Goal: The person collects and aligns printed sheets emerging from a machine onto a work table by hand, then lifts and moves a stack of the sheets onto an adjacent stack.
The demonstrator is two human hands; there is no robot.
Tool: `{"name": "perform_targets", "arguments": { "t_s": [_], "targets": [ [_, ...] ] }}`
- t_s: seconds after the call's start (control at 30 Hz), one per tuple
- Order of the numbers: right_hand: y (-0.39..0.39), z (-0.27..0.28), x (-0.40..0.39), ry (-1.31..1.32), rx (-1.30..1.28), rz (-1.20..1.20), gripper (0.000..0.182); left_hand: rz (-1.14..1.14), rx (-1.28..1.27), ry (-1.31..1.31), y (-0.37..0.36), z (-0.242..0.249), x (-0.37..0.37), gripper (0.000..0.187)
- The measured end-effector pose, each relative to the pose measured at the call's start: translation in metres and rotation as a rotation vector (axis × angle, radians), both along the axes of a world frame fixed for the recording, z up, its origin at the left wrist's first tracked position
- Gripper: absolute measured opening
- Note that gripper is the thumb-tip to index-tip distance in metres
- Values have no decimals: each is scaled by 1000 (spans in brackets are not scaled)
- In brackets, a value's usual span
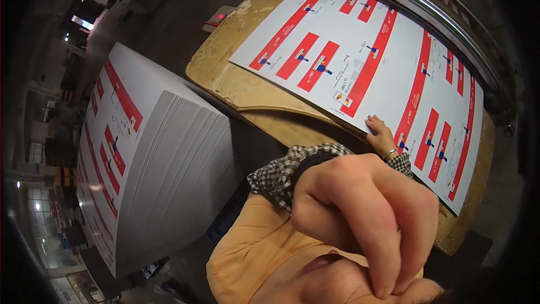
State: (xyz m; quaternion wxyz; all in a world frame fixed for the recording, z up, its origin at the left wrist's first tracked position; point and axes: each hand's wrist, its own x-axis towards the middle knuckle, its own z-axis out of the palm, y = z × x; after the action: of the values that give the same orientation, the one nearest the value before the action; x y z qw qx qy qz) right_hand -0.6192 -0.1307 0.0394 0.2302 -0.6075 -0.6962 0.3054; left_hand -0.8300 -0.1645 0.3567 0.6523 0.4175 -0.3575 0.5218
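Note:
My left hand (379, 132), with a bracelet on its wrist and a checked cuff, rests flat on the near edge of a large white printed sheet (360, 50) with red bars. The sheet lies on a brown board (253, 87). My right hand (360, 219) is very close to the camera and fills the lower middle. Its fingers are curled together and point down, and nothing shows between them. Below it are an orange top (253, 253) and part of a face.
A tall stack of the same printed sheets (163, 152) stands at the left, with a dark gap between it and the board. A metal roller or rail (427, 14) runs along the far edge of the sheet. A dim workshop floor lies beyond.

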Motion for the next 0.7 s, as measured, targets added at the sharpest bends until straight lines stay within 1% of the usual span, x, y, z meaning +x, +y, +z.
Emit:
{"name": "perform_targets", "arguments": {
  "t_s": [0.03, 0.07, 0.1, 0.17, 0.2, 0.23, 0.27, 0.3, 0.33, 0.37, 0.4, 0.43, 0.47, 0.5, 0.53, 0.57, 0.6, 0.63, 0.67, 0.7],
  "targets": [
    [1, 5, -3, -12, 0, -9, 44, -48, 91, 58, 10, -3, -6, 17],
    [3, 8, -3, -26, 2, -21, 44, -89, 182, 117, 19, -6, -12, 15],
    [5, 9, 0, -58, -20, -2, 44, -83, 177, 126, 19, -7, -11, 16],
    [15, 3, 10, 7, -61, 0, 43, -58, 129, 146, 15, -9, -10, 15],
    [23, -6, 16, 42, -83, 13, 42, -90, 144, 198, 13, -12, -12, 15],
    [36, -23, 27, 102, -46, -23, 42, -120, 159, 253, 11, -17, -11, 17],
    [58, -38, 41, 19, 0, -77, 42, -153, 168, 306, 11, -21, -8, 21],
    [72, -40, 50, -122, 76, -194, 42, -82, 231, 382, 10, -29, -3, 18],
    [83, -40, 55, -264, 160, -305, 42, -69, 231, 570, 10, -44, 0, 17],
    [89, -41, 60, -190, 103, -342, 45, -47, 237, 763, 14, -65, -1, 19],
    [90, -42, 62, -113, 51, -374, 49, -23, 94, 1033, 18, -89, -8, 26],
    [83, -38, 61, 4, -39, -313, 58, 102, 14, 1302, 29, -115, -18, 29],
    [76, -64, 70, -67, -8, -189, 64, 283, 10, 1496, 49, -166, -28, 31],
    [57, -44, 62, -218, -118, -59, 78, 94, -535, 1654, 70, -227, -46, 41],
    [26, -41, 59, -434, 40, 44, 96, 61, -939, 1719, 92, -260, -81, 61],
    [-5, -40, 55, -421, 14, 87, 109, 131, -1265, 1685, 100, -282, -116, 68],
    [-28, -46, 57, -446, 24, 9, 112, 205, -1593, 1596, 106, -295, -151, 75],
    [-43, -22, 54, -575, -123, -23, 118, 254, -1701, 1474, 114, -323, -179, 76],
    [-63, -4, 42, -698, -139, -56, 117, 292, -1790, 1358, 122, -357, -203, 77],
    [-72, 8, 39, -759, -199, -58, 119, 317, -1866, 1239, 128, -374, -216, 78]
  ]
}}
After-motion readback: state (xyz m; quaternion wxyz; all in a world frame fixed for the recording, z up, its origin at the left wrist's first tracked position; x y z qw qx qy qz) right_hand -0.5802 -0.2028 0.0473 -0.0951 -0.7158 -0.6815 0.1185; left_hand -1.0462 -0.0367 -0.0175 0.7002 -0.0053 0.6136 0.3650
